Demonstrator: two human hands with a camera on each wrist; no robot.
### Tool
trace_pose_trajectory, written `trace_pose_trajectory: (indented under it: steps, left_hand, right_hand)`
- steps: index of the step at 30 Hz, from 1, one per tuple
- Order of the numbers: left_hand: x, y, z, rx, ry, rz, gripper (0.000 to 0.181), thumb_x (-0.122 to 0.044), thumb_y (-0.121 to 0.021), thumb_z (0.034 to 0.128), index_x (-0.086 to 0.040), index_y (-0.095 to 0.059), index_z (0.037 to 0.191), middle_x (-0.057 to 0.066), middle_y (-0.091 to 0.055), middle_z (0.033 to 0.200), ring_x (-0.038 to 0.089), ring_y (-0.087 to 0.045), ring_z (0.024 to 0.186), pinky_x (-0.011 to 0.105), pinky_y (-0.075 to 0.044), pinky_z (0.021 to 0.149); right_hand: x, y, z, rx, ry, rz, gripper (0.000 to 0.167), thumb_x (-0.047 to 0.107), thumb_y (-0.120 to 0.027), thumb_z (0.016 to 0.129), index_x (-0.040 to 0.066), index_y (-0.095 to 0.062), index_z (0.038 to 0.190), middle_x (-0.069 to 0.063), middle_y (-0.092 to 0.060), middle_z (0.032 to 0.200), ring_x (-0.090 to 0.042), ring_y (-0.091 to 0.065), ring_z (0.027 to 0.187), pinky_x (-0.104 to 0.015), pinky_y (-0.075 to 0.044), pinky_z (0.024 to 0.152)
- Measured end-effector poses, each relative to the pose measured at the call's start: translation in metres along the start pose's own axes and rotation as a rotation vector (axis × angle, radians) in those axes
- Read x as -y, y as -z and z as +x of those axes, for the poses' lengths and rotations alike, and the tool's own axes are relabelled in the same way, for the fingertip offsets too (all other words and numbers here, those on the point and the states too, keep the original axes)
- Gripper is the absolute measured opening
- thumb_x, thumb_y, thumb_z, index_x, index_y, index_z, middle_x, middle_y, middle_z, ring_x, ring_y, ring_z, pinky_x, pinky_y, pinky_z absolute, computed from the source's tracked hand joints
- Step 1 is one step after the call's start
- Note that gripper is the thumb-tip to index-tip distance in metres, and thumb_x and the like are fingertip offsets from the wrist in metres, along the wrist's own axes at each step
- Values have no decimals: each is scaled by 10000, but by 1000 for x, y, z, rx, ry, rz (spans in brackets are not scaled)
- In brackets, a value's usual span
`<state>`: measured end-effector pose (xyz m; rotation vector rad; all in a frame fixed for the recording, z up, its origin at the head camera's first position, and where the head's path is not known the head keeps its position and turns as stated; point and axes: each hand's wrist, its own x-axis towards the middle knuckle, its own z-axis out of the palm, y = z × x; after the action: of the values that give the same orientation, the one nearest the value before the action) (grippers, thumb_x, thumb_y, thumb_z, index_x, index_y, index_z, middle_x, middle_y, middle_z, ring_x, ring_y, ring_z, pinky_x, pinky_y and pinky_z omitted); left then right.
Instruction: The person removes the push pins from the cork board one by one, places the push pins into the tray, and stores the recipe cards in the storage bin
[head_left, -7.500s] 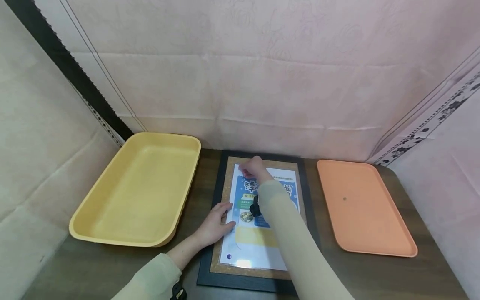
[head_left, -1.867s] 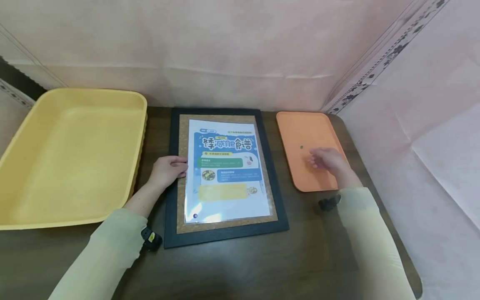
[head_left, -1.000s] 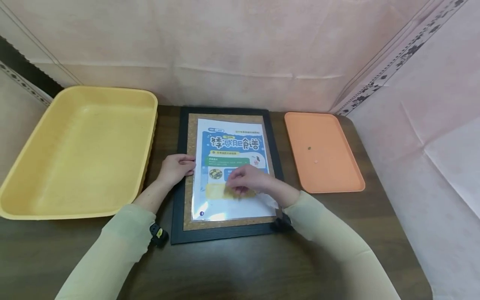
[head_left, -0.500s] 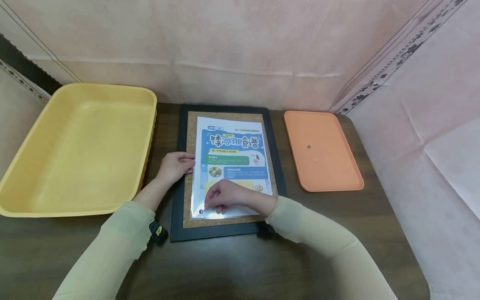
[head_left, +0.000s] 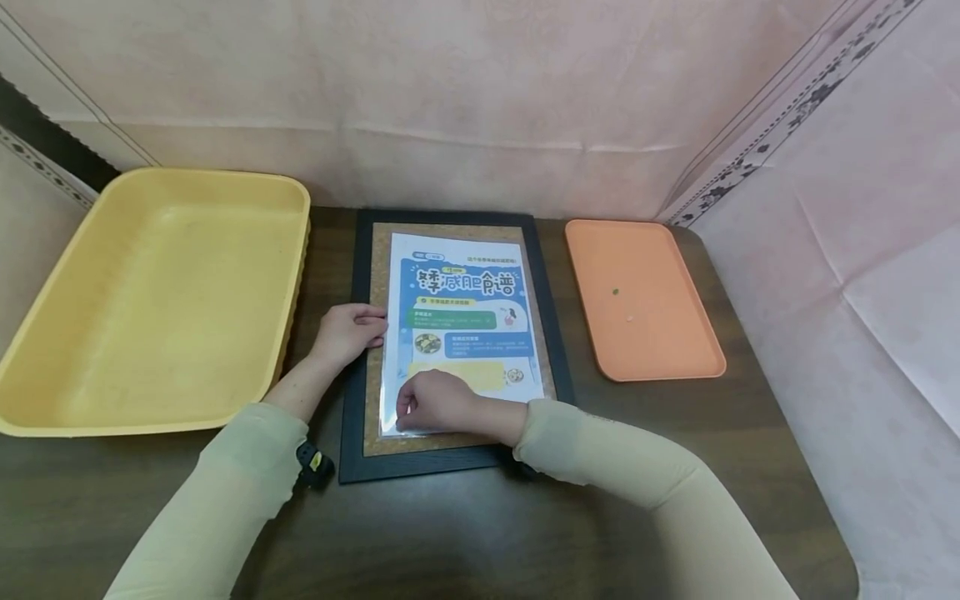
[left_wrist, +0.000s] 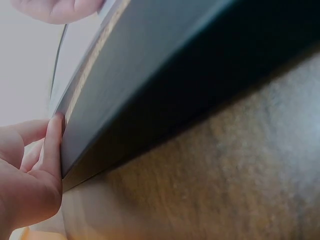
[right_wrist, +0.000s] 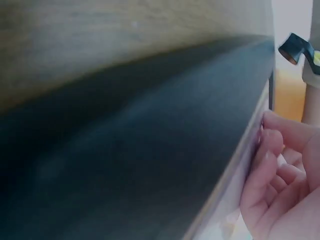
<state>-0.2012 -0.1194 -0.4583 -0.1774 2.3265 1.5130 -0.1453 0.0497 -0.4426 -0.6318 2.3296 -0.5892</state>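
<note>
In the head view a printed sheet [head_left: 472, 342] with a glossy surface lies on a cork board [head_left: 375, 383] with a black frame [head_left: 552, 333]. My left hand [head_left: 343, 335] rests over the frame's left side, its fingertips at the sheet's left edge; the left wrist view shows that hand [left_wrist: 30, 175] with loosely bent fingers. My right hand [head_left: 442, 402] is at the sheet's lower left corner and covers the round purple pin there. Seen from the right wrist, thumb and forefinger of the hand [right_wrist: 285, 185] pinch at the sheet's surface, the pin mostly hidden.
A large yellow tray [head_left: 165, 308] stands left of the board. To the right lies an orange tray [head_left: 652, 333] with a small green piece [head_left: 616, 292] and a small pale one [head_left: 630, 318] on it. Pale cloth walls [head_left: 450, 100] enclose the dark wooden table [head_left: 450, 533].
From the orange tray my right hand has moved left across the sheet and down to its lower left corner, over the purple pin. My left hand has stayed at the frame's left side.
</note>
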Motion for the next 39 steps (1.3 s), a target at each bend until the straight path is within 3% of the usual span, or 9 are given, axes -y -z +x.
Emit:
trace_pose_trajectory:
  steps: [5, 11, 18, 24, 29, 34, 39]
  left_hand:
    - [-1, 1, 0, 2, 6, 2, 363, -167, -536, 947, 5, -550, 1267, 207, -624, 1198, 123, -664, 860, 170, -546, 718]
    - [-1, 1, 1, 9, 8, -2, 364, -164, -544, 943, 6, -550, 1265, 207, -621, 1203, 113, -662, 858, 171, -543, 727]
    - [1, 1, 2, 3, 24, -3, 360, -163, -545, 943, -3, -554, 1266, 201, -624, 1199, 118, -658, 869, 177, -542, 734]
    - [0, 0, 2, 1, 31, 4, 360, -176, -546, 945, -12, -555, 1266, 196, -621, 1201, 173, -658, 931, 205, -542, 768]
    - [-1, -1, 2, -1, 33, 13, 355, -180, -541, 948, -12, -558, 1261, 194, -620, 1204, 202, -655, 964, 223, -542, 790]
    - [0, -1, 2, -4, 14, 28, 353, -172, -538, 949, -6, -557, 1260, 196, -622, 1199, 217, -654, 975, 221, -544, 787]
    - [1, -1, 3, -6, 1, 26, 348, -166, -541, 948, 0, -561, 1253, 203, -626, 1187, 211, -662, 957, 216, -544, 777]
  right_hand:
    - [4, 0, 2, 8, 28, -60, 132, 240, -684, 849, 158, -674, 746, 42, -572, 612, -86, -522, 603, -173, -373, 531]
    - [4, 2, 3, 40, 117, -188, 204, 218, -633, 878, 172, -624, 680, 58, -526, 576, -70, -505, 557, -155, -348, 500]
    - [5, 2, 4, 28, 206, -251, 212, 175, -588, 891, 177, -607, 680, 63, -504, 572, -66, -487, 547, -138, -330, 503]
    - [5, 3, 4, 60, 196, -289, 206, 173, -561, 909, 175, -580, 703, 56, -506, 597, -77, -483, 552, -155, -326, 500]
    - [11, 5, 4, 119, 162, -394, 115, 223, -551, 930, 160, -602, 848, 48, -587, 734, -93, -530, 645, -191, -384, 542]
    - [16, 7, 2, 108, 182, -492, 153, 245, -525, 943, 151, -622, 872, 22, -602, 742, -117, -541, 648, -225, -405, 530]
    - [13, 9, 3, 91, 232, -402, 206, 204, -533, 936, 159, -616, 753, 45, -517, 616, -94, -492, 561, -178, -340, 494]
